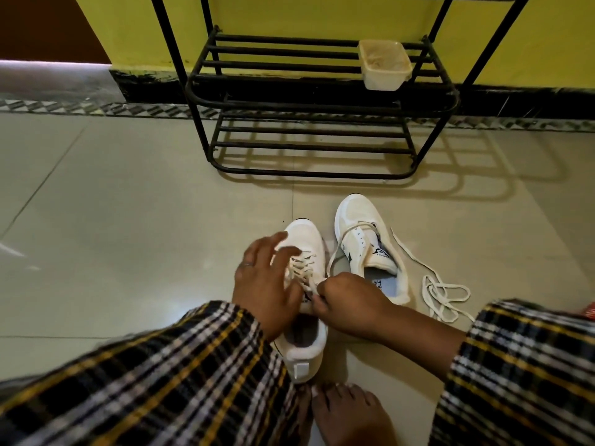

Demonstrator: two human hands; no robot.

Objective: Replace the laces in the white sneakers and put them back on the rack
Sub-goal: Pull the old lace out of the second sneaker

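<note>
Two white sneakers stand on the floor in front of me. The left sneaker (306, 239) is laced with a cream lace. My left hand (264, 278) rests over its laces with fingers spread and straight. My right hand (344, 299) pinches the lace end at the top of that shoe's tongue. The right sneaker (360, 226) lies beside it, toe away from me, with a lace only through its lowest eyelets. A loose cream lace (446, 294) lies tangled on the floor to its right.
A black metal shoe rack (315, 101) stands against the yellow wall ahead, with a cream plastic tub (384, 64) on its upper shelf. My bare feet (351, 410) are just behind the left sneaker's heel. A red object (587, 310) shows at the right edge.
</note>
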